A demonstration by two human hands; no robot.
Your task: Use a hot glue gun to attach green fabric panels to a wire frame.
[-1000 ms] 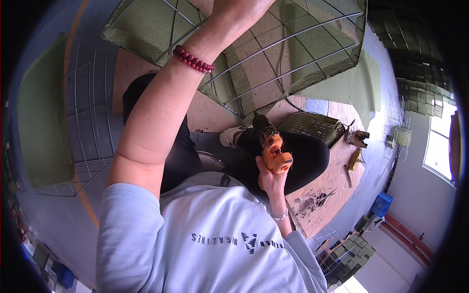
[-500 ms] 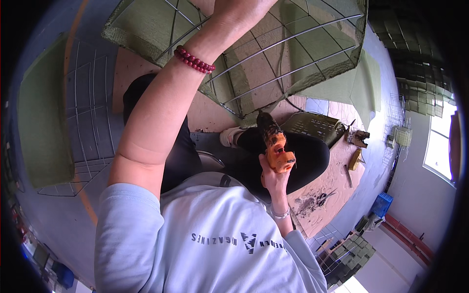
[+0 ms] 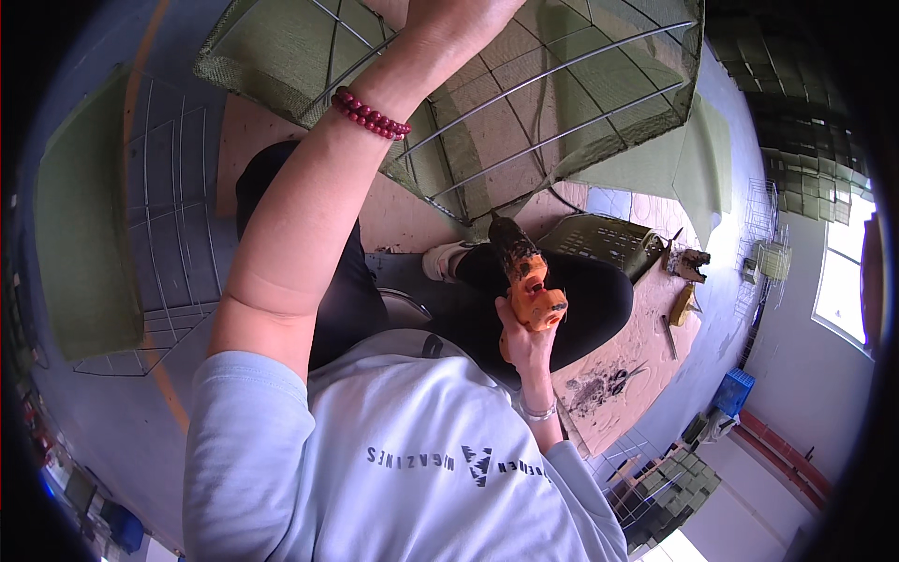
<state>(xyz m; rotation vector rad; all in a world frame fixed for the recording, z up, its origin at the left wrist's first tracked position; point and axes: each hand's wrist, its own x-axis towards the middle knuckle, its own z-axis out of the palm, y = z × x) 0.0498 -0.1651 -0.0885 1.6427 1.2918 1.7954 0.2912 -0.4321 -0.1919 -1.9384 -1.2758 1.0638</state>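
My left arm reaches up to the top edge. There my left hand lies over a wire frame covered with green mesh; its fingers run out of the picture, so their grip does not show. My right hand is closed around an orange handheld power tool in front of my right thigh. The tool's dark, grimy nose points up at the lower corner of the mesh frame, with a small gap seeming to lie between them.
On the right, a wooden board bears dark scraps, a yellow-handled tool and a grimy clamp-like piece. A green plastic basket sits beside my knee. Bare wire frames and green mesh lie at left.
The orange tool's nose has tipped slightly upward and to the left. My left arm and the mesh frame have barely moved.
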